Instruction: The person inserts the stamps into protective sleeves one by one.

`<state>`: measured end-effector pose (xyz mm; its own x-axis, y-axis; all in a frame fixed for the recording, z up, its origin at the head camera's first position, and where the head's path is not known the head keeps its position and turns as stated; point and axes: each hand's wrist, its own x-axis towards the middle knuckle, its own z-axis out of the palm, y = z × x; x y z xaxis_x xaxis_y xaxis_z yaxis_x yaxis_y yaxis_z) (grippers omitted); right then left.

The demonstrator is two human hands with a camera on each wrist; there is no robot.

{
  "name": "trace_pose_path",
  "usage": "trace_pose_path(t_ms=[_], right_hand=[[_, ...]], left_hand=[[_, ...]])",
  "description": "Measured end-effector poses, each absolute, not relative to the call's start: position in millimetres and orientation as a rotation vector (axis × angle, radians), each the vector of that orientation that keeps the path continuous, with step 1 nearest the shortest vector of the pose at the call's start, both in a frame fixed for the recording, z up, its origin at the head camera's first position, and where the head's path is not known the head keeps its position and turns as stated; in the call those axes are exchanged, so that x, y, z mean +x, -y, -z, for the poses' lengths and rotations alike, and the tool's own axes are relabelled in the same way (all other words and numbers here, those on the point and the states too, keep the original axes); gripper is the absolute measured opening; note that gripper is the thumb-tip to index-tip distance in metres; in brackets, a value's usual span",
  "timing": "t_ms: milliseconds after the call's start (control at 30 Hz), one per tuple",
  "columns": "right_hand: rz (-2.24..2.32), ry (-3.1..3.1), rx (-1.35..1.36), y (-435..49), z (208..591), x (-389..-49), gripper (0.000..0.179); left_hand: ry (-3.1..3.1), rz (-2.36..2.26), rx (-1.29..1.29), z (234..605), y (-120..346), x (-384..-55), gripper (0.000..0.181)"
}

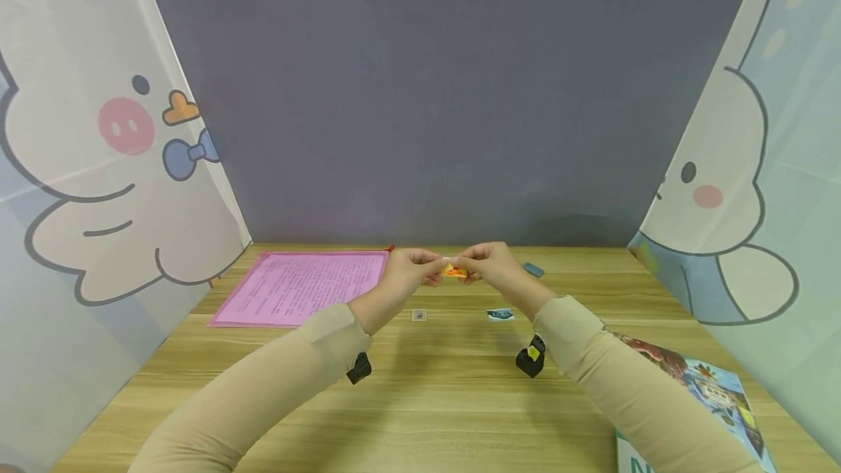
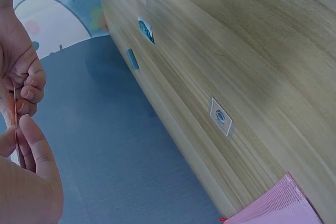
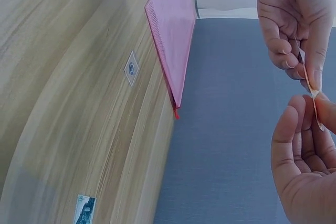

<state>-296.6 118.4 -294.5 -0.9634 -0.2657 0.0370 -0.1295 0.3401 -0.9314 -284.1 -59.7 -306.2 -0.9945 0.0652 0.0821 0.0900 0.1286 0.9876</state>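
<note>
Between my two hands, above the far part of the table, is a small thin orange-and-yellow picture card (image 1: 455,271). My left hand (image 1: 409,276) pinches its left side between thumb and fingers. My right hand (image 1: 494,267) pinches the right side the same way. Both wrist views show the card (image 3: 316,109) nearly edge-on, as a thin line between the fingertips. On the table below lie a small pale square (image 1: 419,315) with a round grey mark and a small teal-and-white picture (image 1: 501,314).
Behind the right hand lies a small blue-grey rectangular piece (image 1: 534,269). A pink mesh-edged pouch (image 1: 309,287) with printed text lies at the back left. At the right front, a colourful book (image 1: 716,393) is partly covered by the right sleeve. A grey panel (image 1: 420,93) stands behind the table.
</note>
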Motion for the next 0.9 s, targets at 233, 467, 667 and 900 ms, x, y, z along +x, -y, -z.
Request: trace_pose_path(t_ms=[233,467,667,900], right_hand=[[1.729,-2.36,-0.418,-124.7,295.1,-298.9,0.031],[1.736,-2.309,-0.465,-135.6,298.7,-301.3,0.031],[1.761,-2.311,-0.453,-135.1,299.5,-301.4,0.028],[1.772,-2.335,-0.41,-133.4,298.2,-299.0,0.027]], left_hand=[[2.305,2.068,-0.169,305.5,60.4,-284.5,0.02],[2.272,2.063,-0.115,305.8,62.0,-287.6,0.02],[2.287,2.069,-0.138,306.0,60.3,-287.0,0.02],[2.245,2.132,-0.137,307.4,57.3,-288.3,0.02]])
